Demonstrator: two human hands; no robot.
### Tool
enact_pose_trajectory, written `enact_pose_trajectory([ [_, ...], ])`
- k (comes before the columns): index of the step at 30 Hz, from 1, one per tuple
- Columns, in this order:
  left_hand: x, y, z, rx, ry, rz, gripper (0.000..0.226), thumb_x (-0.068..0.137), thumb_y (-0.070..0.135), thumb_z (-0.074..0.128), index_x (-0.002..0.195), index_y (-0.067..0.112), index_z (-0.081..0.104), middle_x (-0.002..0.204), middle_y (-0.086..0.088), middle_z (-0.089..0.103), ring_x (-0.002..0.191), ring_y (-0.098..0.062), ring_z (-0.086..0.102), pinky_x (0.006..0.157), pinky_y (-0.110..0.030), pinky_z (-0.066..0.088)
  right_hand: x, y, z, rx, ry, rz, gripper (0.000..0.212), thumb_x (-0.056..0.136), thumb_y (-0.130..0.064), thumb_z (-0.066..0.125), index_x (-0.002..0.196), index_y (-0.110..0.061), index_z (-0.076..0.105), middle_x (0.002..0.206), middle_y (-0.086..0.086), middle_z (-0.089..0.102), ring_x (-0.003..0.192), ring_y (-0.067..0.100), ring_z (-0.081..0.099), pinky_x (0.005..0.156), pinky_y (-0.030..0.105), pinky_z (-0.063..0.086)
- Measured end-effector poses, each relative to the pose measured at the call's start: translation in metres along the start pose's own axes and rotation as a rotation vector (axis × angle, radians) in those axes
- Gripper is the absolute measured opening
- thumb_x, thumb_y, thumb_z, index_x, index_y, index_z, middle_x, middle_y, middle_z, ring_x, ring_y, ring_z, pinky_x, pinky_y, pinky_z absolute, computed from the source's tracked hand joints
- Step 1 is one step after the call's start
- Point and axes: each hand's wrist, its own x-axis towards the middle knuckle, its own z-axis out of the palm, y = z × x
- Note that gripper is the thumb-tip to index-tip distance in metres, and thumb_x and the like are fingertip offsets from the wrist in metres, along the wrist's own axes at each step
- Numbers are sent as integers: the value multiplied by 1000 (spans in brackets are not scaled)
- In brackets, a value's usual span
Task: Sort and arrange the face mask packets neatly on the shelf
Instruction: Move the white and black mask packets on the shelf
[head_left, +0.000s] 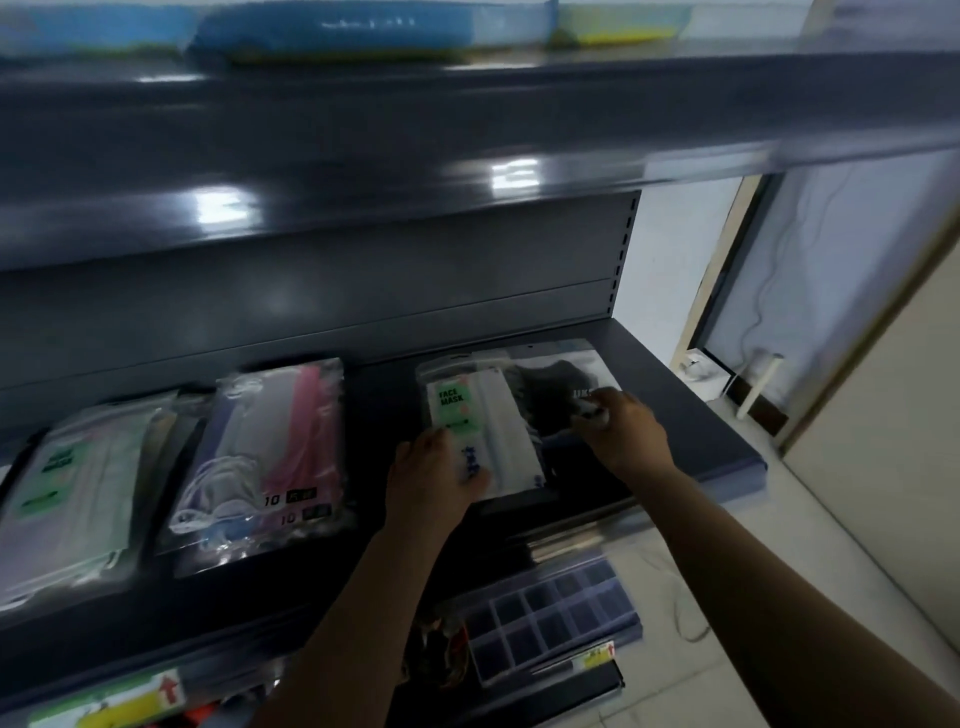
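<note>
On the dark shelf (691, 415) three piles of face mask packets lie side by side. A white packet with a green "FACE MASK" label (480, 415) lies on top of a black mask packet (556, 400) at the right. My left hand (431, 478) grips the near left corner of the white packet. The black packet's right edge is pinched by my right hand (623, 431). A pink and white packet pile (270, 452) sits in the middle, and a pale green packet pile (78, 488) at the left.
An upper shelf (467, 130) overhangs close above, with blue packs (363, 31) on it. Below the mask shelf a lower shelf carries a clear compartment box (550, 618). White floor and a wall with cables lie to the right.
</note>
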Motion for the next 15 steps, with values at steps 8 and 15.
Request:
enact_pose_trajectory([
  [8, 17, 3, 5, -55, 61, -154, 84, 75, 55, 64, 139, 14, 29, 136, -8, 47, 122, -33, 39, 96, -38, 36, 30, 13, 2, -131, -47, 43, 69, 81, -51, 63, 136, -14, 40, 136, 12, 50, 127, 34, 42, 103, 44, 33],
  [15, 24, 14, 7, -157, 103, -312, 83, 72, 44, 74, 138, 14, 34, 136, -8, 51, 123, -33, 42, 98, -40, 39, 58, 30, -3, 135, -95, -29, 78, 66, -25, 82, 133, -10, 44, 128, 16, 56, 119, 37, 48, 92, 39, 44],
])
